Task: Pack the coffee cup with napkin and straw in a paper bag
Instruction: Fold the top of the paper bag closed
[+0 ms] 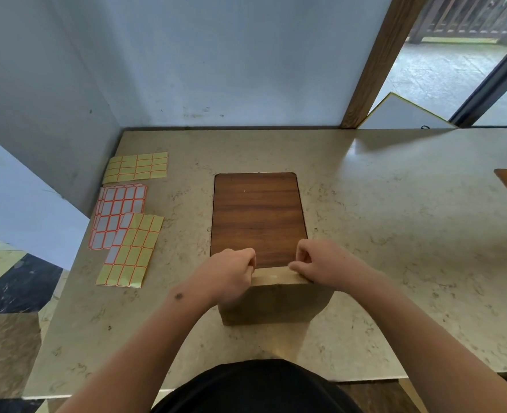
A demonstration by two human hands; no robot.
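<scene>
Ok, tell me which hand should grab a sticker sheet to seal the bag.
Left. The left hand is nearer the sticker sheets, which lie on the counter's left side. The right hand can keep pinching the paper bag fold.

A brown paper bag [276,302] stands upright on the marbled beige worktop [395,234], its top folded flat. The left hand [231,274] pinches the fold's left end and the right hand [320,265] pinches its right end. Just beyond the bag lies a dark wooden board [258,216]. Sheets of yellow and white labels [127,222] lie to the left, near the wall.
</scene>
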